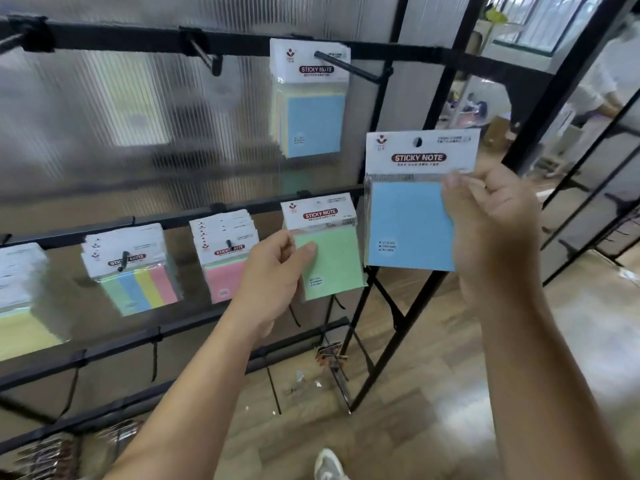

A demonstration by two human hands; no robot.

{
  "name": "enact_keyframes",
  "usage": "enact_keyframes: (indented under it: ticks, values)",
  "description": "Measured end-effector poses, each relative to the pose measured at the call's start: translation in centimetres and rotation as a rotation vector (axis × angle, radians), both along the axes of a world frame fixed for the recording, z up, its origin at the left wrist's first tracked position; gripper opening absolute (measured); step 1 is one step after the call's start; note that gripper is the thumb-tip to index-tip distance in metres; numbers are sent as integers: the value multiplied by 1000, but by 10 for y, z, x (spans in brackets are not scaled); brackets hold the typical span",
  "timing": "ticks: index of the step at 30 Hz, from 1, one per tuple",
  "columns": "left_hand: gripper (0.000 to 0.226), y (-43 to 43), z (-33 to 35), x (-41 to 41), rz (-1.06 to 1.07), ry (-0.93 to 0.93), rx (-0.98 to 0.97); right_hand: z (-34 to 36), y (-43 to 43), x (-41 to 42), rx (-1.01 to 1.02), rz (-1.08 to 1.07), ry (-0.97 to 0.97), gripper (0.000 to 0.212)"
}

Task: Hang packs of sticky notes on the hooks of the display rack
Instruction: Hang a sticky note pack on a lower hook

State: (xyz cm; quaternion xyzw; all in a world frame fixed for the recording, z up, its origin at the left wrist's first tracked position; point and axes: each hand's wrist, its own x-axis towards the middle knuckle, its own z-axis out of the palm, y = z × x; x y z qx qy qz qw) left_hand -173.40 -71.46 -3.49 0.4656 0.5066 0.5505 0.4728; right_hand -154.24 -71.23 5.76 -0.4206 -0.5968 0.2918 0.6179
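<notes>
My right hand point(491, 216) pinches a blue sticky note pack point(408, 223) by its right edge, holding it upright in front of the rack, below and right of the top rail's hook point(349, 67). On that hook hang several blue-fronted packs point(310, 109). My left hand point(273, 275) grips a green sticky note pack point(332, 258) at its left edge, level with the middle rail point(173, 221). Whether the green pack sits on a hook I cannot tell.
The middle rail carries a striped multicolour stack point(135, 271), a pink stack point(225, 258) and a yellow-green stack point(20, 299) at far left. An empty hook point(206, 57) sticks out on the top rail. Lower rails have bare hooks. Black frame legs point(388, 327) stand on the wooden floor.
</notes>
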Motion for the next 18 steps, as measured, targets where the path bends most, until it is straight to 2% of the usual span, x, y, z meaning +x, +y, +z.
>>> enact_keyframes:
  ticks: [3, 8, 12, 18]
  values:
    - [20, 4, -4, 11, -41, -19, -14, -27, 0, 25, -143, -139, -53, 16]
    - [21, 13, -13, 48, -135, -82, -31, -60, -3, 69, -298, -225, 32, 8]
    - [20, 23, -24, 83, -243, -40, -87, -73, -5, 103, -353, -306, 78, 17]
    - [19, 45, -51, 161, -388, 63, -224, -102, 4, 176, -420, -462, 106, 18]
